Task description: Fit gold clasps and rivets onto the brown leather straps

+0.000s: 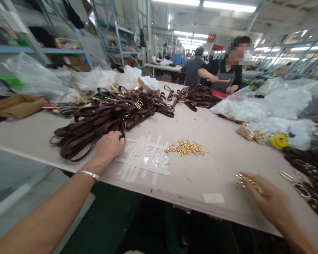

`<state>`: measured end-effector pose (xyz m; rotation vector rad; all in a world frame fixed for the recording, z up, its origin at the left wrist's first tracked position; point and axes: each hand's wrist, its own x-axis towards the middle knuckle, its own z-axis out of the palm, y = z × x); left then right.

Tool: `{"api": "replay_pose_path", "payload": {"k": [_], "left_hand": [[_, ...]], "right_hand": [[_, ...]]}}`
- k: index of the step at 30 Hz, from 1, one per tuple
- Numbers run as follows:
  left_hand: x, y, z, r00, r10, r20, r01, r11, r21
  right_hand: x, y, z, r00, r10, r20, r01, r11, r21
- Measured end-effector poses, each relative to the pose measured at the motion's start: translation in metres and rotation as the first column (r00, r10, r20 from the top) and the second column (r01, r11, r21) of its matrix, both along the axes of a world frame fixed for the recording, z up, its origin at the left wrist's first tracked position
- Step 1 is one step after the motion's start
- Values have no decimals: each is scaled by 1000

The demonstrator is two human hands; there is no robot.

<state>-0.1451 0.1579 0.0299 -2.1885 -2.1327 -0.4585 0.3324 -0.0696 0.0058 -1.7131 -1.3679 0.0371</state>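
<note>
Gold pieces point(250, 184) are held in the right hand point(269, 197), and brown straps point(95, 121) at left are touched by the left hand point(110, 146) (grip cannot be told).

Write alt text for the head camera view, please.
A person's right hand holds small gold-coloured pieces at a pale worktable, while the left hand is at the edge of a heap of dark brown straps. A gold-coloured pile lies between the hands; a co-worker is beyond.
</note>
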Motion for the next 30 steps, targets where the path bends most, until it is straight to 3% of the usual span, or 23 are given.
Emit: {"api": "replay_pose_path", "payload": {"k": [2,4,9,12,15,18,22,26,30], "left_hand": [[2,-6,-2,999,-46,13,46,999,-6],[7,-21,-3,994,-105,29,105,994,2],[27,-84,-11,948,-312,66,312,950,13],[37,-118,-18,916,-393,83,394,919,9],[36,-134,-19,906,-405,126,398,914,80],[26,-128,-11,940,-307,152,287,948,136],[17,-101,2,971,-208,118,199,977,78],[35,-75,9,970,-238,38,238,971,19],[64,-59,10,953,-302,-26,299,950,-87]], "right_hand": [[-35,18,-18,950,234,208,-205,967,-152],[-71,39,-31,877,361,318,-294,925,-240],[-129,93,-40,791,368,489,-230,919,-320],[-142,115,-41,754,375,540,-191,911,-366],[-145,121,-46,735,364,572,-187,920,-345],[-138,114,-51,738,338,584,-231,940,-251],[-127,102,-55,793,266,548,-258,962,-93],[-122,99,-54,863,217,456,-233,972,-22],[-127,98,-44,951,207,231,-217,976,19]]}}
